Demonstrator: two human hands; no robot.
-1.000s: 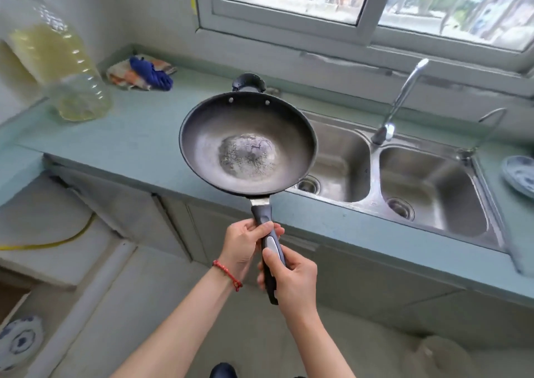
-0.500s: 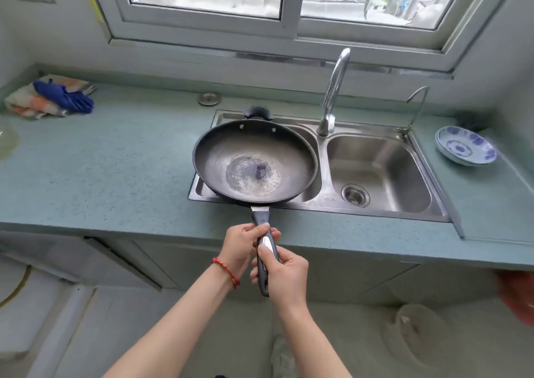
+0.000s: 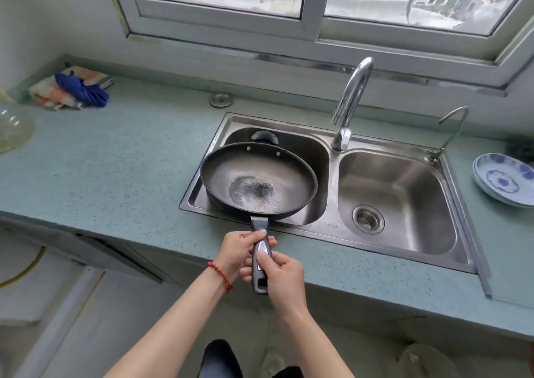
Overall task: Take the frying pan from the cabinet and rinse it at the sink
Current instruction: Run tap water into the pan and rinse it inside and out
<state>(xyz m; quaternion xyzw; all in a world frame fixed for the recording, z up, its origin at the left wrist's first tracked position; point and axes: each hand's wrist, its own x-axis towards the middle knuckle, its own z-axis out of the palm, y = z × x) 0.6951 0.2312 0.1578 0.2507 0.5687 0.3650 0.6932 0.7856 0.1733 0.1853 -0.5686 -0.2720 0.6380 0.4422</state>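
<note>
A dark frying pan with a worn grey patch in its middle hangs level over the left basin of the steel double sink. Its long black handle points toward me. My left hand grips the handle just behind the pan. My right hand grips the handle's end, thumb laid along the top. The tall curved tap rises behind the divider between the two basins, to the right of the pan. No water runs from it.
A blue-and-white plate lies on the teal counter right of the sink. A small second tap stands at the sink's back right. Folded cloths lie far left, a clear bottle at the left edge, a round metal plug behind the sink.
The pan has travelled right from above the counter to over the left basin and has sunk lower. Both hands have kept their grip on the handle.
</note>
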